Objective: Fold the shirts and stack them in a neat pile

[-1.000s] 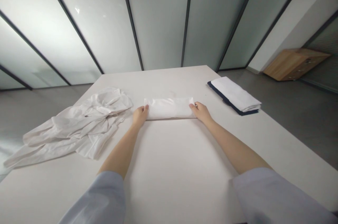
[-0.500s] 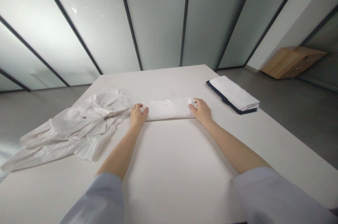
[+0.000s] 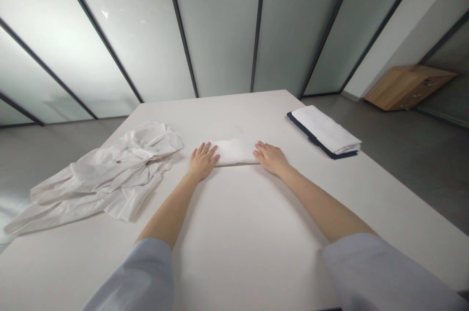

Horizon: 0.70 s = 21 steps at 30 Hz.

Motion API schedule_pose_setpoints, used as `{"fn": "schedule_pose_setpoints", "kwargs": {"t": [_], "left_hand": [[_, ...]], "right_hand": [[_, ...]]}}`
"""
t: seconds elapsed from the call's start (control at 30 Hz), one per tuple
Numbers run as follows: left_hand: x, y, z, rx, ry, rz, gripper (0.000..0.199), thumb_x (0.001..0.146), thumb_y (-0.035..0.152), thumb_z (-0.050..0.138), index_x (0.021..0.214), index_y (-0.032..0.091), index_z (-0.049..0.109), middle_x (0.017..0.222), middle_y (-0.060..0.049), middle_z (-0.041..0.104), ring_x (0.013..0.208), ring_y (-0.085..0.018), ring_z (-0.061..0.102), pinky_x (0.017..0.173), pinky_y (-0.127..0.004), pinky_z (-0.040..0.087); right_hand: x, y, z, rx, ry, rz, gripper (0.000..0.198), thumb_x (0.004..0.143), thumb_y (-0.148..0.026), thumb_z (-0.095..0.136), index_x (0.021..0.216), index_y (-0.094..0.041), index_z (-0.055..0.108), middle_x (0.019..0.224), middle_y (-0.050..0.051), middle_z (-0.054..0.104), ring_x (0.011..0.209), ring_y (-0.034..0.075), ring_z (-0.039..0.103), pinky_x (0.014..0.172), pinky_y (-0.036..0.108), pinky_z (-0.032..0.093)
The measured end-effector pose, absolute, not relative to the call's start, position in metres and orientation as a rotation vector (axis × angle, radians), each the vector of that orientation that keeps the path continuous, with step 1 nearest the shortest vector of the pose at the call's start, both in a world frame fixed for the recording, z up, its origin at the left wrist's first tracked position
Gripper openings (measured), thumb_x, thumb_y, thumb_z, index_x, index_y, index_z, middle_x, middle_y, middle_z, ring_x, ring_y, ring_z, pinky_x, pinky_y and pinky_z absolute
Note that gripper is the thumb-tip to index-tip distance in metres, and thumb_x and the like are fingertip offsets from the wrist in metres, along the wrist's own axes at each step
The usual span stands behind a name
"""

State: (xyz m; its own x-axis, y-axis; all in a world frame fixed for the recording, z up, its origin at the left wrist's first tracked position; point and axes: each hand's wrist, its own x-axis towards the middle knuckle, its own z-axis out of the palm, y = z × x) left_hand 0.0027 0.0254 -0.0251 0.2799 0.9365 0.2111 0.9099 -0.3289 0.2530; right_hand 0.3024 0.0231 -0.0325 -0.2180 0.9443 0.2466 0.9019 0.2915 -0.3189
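Observation:
A folded white cloth (image 3: 235, 151) lies flat as a narrow strip in the middle of the table. My left hand (image 3: 202, 160) rests palm down on its left end, fingers spread. On the right end lies my right hand (image 3: 271, 157), also flat with the fingers stretched out. Both palms cover the ends of the cloth, so its full length is hidden. To the left of my left hand is a crumpled white garment (image 3: 120, 169), heaped loosely with parts trailing toward the table's left edge.
Folded white cloths (image 3: 326, 127) sit on a dark navy folding board or folder (image 3: 344, 155) at the table's right edge. The white table (image 3: 242, 233) ends before a frosted glass partition (image 3: 223, 27). A wooden cabinet (image 3: 406, 87) stands on the floor at right.
Both hands have moved inward along the cloth and flattened onto it; before, they held its two ends with curled fingers. Less of the cloth shows between them now.

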Motion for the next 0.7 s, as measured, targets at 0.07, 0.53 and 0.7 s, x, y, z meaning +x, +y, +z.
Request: {"fn": "schedule_pose_setpoints", "kwargs": {"t": [0.07, 0.53, 0.7], "left_hand": [[0.004, 0.025, -0.024, 2.448, 1.793, 0.469, 0.049, 0.097, 0.048, 0.036, 0.140, 0.028, 0.049, 0.154, -0.007, 0.036, 0.144, -0.029, 0.024, 0.115, -0.052, 0.019], [-0.011, 0.026, -0.025, 2.247, 2.084, 0.908, 0.044, 0.087, 0.045, 0.055, 0.121, 0.017, 0.055, 0.123, -0.015, 0.056, 0.116, -0.029, 0.054, 0.099, -0.041, 0.043], [-0.011, 0.027, -0.026, 2.211, 2.002, 0.754, 0.056, 0.085, 0.052, 0.057, 0.128, 0.017, 0.052, 0.122, -0.015, 0.059, 0.113, -0.031, 0.056, 0.097, -0.043, 0.044]], "right_hand": [[0.300, 0.022, -0.030, -1.673, -2.183, 0.101, 0.045, 0.098, -0.046, 0.037, 0.130, -0.023, 0.058, 0.141, 0.011, 0.052, 0.129, 0.031, 0.047, 0.105, 0.048, 0.035], [0.304, 0.018, -0.025, -1.752, -2.195, -0.007, 0.060, 0.093, -0.056, 0.039, 0.138, -0.017, 0.048, 0.149, 0.016, 0.040, 0.135, 0.034, 0.036, 0.108, 0.044, 0.031], [0.312, 0.025, -0.035, -1.713, -2.175, 0.187, 0.064, 0.093, -0.057, 0.039, 0.140, -0.014, 0.046, 0.151, 0.016, 0.036, 0.140, 0.029, 0.032, 0.113, 0.039, 0.027]]}}
